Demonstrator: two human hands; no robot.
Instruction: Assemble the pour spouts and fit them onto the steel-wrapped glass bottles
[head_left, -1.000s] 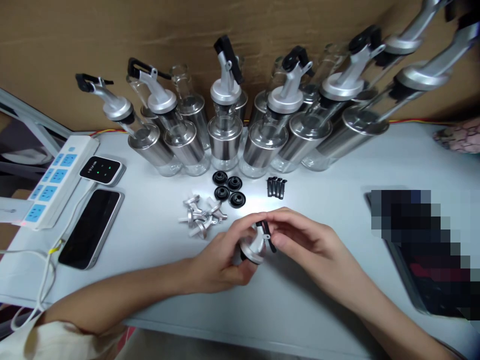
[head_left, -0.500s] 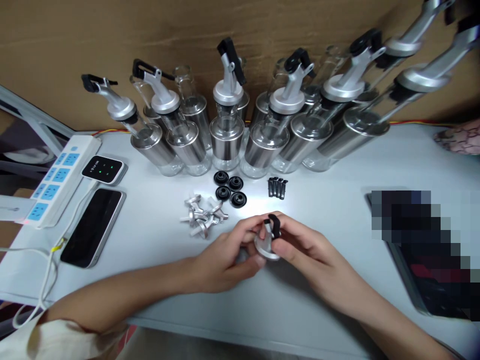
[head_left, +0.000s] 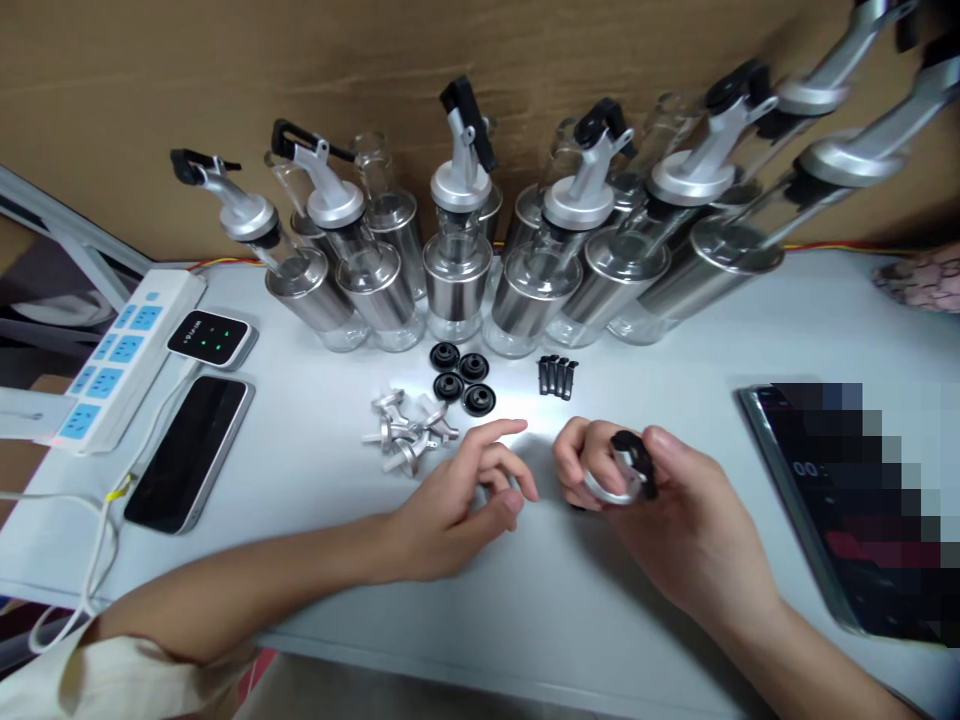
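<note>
My right hand [head_left: 675,515] holds a silver pourer cap with a black flip lid [head_left: 626,470] just above the white table [head_left: 525,600]. My left hand [head_left: 469,495] is empty, fingers spread, its index finger pointing toward the lit patch of table. Just beyond it lie a pile of silver spout parts [head_left: 405,435], several black rubber gaskets [head_left: 460,377] and a row of small black lids [head_left: 556,374]. Behind them stand several glass and steel dispenser bottles [head_left: 454,270], some capped with pourers, some bare.
At the left lie a white power strip [head_left: 112,360], a small black device with green lights [head_left: 212,336] and a dark phone [head_left: 191,450] with cables. A tablet [head_left: 847,520] lies at the right. Brown cardboard forms the back wall. Another person's patterned sleeve [head_left: 919,275] shows far right.
Both hands held the pourer cap together before. Now my left hand has let go and opened, and my right hand has carried the cap off to the right.
</note>
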